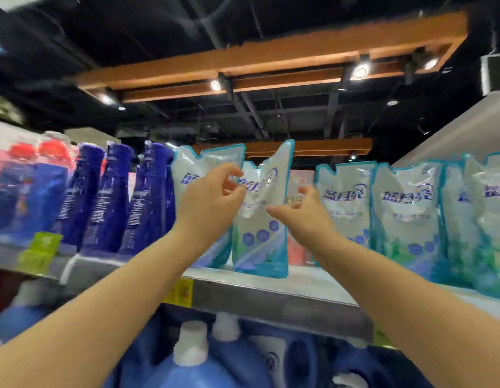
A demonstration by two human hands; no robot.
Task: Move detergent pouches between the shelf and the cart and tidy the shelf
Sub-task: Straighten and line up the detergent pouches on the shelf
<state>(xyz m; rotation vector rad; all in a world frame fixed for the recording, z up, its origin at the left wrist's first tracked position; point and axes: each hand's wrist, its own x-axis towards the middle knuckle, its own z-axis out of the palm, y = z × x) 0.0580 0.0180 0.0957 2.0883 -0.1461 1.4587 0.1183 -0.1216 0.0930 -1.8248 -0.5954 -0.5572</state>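
Note:
A white and teal detergent pouch [261,219] stands upright near the front of the top shelf [271,292]. My left hand [212,201] is raised in front of its left side, fingers loosely curled and holding nothing. My right hand [302,212] is just right of the pouch with its fingers spread, reaching toward it; whether it touches is unclear. Another pouch [198,169] stands behind my left hand. A row of the same pouches [405,208] fills the shelf to the right. No cart is in view.
Dark blue bottles [114,197] stand on the shelf to the left, with red-capped packs [27,186] beyond them. Big blue jugs with white caps [192,348] sit on the shelf below. A pink pack [299,247] shows in the gap behind the pouch. The picture is blurred.

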